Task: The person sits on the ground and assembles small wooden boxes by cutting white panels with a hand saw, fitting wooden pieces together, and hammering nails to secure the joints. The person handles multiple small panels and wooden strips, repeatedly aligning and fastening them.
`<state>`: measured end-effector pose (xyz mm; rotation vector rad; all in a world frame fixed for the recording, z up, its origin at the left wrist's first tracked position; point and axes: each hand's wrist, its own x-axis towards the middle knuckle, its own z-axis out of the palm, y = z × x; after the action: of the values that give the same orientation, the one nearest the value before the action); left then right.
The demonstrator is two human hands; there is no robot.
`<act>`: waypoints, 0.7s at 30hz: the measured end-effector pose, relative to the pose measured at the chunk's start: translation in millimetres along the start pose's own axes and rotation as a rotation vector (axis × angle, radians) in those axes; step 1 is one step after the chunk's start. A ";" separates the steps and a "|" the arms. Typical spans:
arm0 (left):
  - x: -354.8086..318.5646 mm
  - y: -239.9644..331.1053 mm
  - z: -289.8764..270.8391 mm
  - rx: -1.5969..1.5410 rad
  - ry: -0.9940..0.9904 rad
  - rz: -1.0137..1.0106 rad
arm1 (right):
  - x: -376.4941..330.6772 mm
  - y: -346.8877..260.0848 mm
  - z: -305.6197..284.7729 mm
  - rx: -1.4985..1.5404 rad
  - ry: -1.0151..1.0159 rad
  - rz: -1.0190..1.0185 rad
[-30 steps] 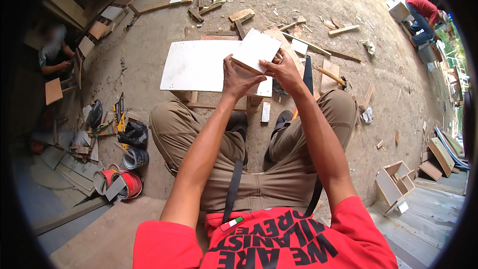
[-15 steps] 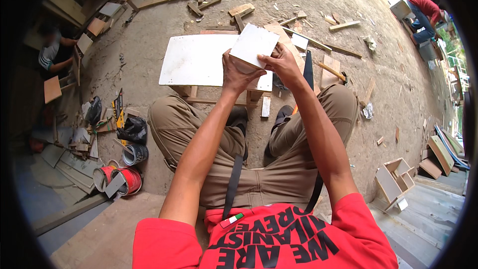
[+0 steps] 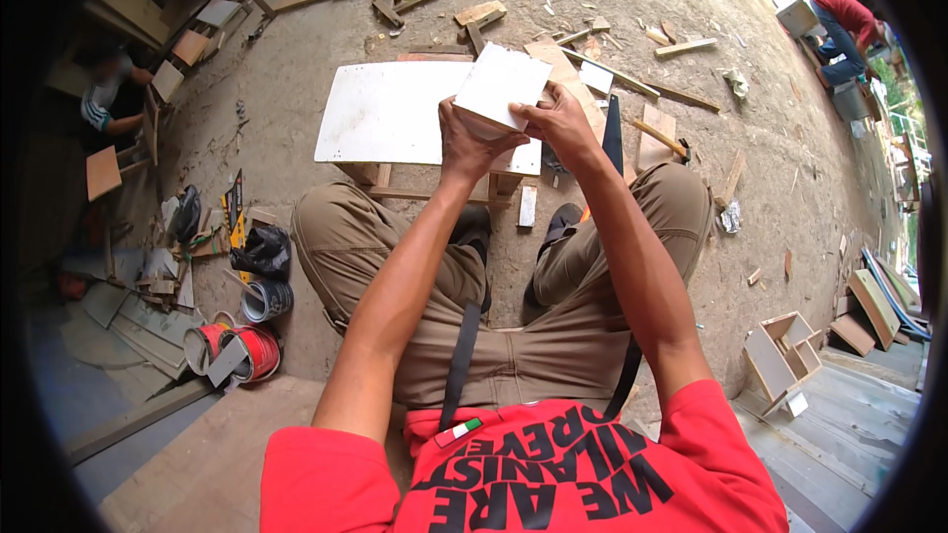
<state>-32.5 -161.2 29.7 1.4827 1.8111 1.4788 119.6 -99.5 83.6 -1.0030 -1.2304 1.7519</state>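
Both hands hold a small white-faced square wooden board (image 3: 502,84) over a low wooden bench with a white top (image 3: 380,118). My left hand (image 3: 472,146) is closed round its near left edge, fingers underneath. My right hand (image 3: 561,125) grips the right corner, thumb on the white face. A brown side shows below the near edge; whether the piece is a single board or a shallow box I cannot tell. Right of the bench lie a saw with a dark blade (image 3: 613,133) and a hammer with a wooden handle (image 3: 660,140). A small white block (image 3: 527,207) lies between my feet.
Wood offcuts (image 3: 480,15) litter the ground ahead. Red paint cans (image 3: 259,353), a dark can (image 3: 267,302) and a black plastic bag (image 3: 263,253) stand at left. A wooden compartment box (image 3: 783,355) is at right. Two other people work at the far left and far right.
My hands and the white-faced board stay almost in place, with only a very slight tilt of the board. The whole view has shifted slightly.
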 end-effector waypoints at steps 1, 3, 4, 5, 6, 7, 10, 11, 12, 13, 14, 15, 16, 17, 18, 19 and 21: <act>-0.1 0.0 -0.2 0.024 -0.001 0.002 | -0.4 0.0 0.4 0.004 0.003 -0.003; -0.1 1.4 -0.7 0.073 -0.004 0.006 | -2.1 -0.8 0.9 0.012 0.010 -0.008; -0.1 2.9 -0.7 0.101 -0.005 0.018 | -3.0 -1.6 1.3 0.007 0.013 -0.005; 0.0 4.4 -0.6 0.130 -0.007 0.029 | -3.4 -2.7 1.5 0.001 0.017 -0.001; 0.2 4.4 -0.2 0.159 -0.007 0.041 | -3.4 -3.3 1.7 -0.004 0.020 0.002; 0.9 3.6 0.0 0.174 -0.018 0.055 | -3.3 -3.1 1.5 -0.004 0.020 0.010; 1.9 -0.9 1.4 0.180 -0.021 0.080 | -0.3 -0.5 -1.7 0.005 0.012 0.023; -0.1 -2.6 2.4 0.157 -0.001 0.076 | 1.4 2.1 -3.2 0.014 0.003 0.024; -0.5 -2.4 2.1 0.134 0.020 0.072 | 2.6 2.4 -3.2 0.023 -0.007 0.023; -0.8 -2.4 1.0 0.122 0.006 0.070 | 2.7 3.0 -3.4 0.023 -0.004 0.022; -1.4 -2.5 -0.7 0.110 -0.008 0.068 | 2.1 4.2 -3.3 0.023 -0.002 0.022; -1.7 -1.1 -1.9 0.097 -0.022 0.066 | 1.6 4.7 -3.5 0.023 0.002 0.021; -1.2 0.5 -2.5 0.081 -0.035 0.058 | 2.0 4.5 -3.8 0.039 -0.003 0.018; -0.4 2.1 -3.5 0.065 -0.048 0.050 | 2.5 4.2 -4.1 0.055 -0.009 0.016; 3.3 2.9 -3.9 0.049 -0.058 0.047 | 5.9 2.7 -5.1 0.070 -0.016 0.007; 3.4 0.6 -3.3 0.028 -0.064 0.053 | 7.2 4.2 -5.9 0.054 -0.010 -0.002; 0.3 -1.5 -2.8 -0.013 -0.073 0.068 | 5.2 8.2 -5.7 0.022 0.002 -0.023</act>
<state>-35.5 -162.2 29.5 1.5856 1.7213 1.4462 121.4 -94.8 73.6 -0.9736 -1.2150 1.7427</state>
